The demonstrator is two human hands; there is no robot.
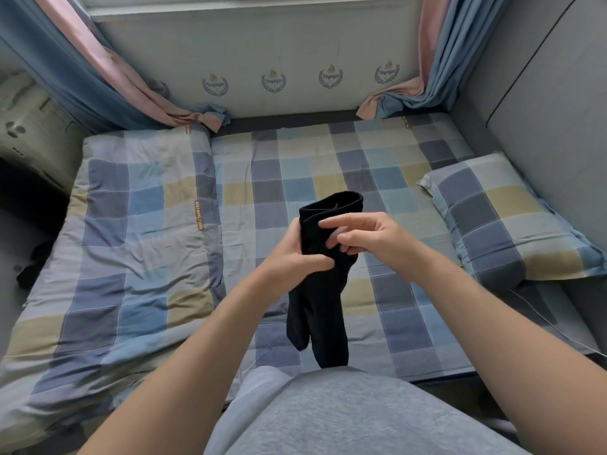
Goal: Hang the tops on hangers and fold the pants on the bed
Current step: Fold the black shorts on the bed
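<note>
Seemingly pants, dark garment (328, 290) gripped between left hand (295, 254) and right hand (371, 238)

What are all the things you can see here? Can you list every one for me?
black pants: one, black, held up over the bed, legs hanging down
bed sheet: one, blue, grey and yellow checks, across the bed
quilt: one, same checks, folded on the bed's left side
pillow: one, same checks, on the bed's right side
curtains: two, blue and pink, at the back corners
emblems: at least four, dark blue, on the back wall
dark thing: one, black, on the floor at left; too dim to name
left hand: one, grips the pants
right hand: one, pinches the pants
</note>
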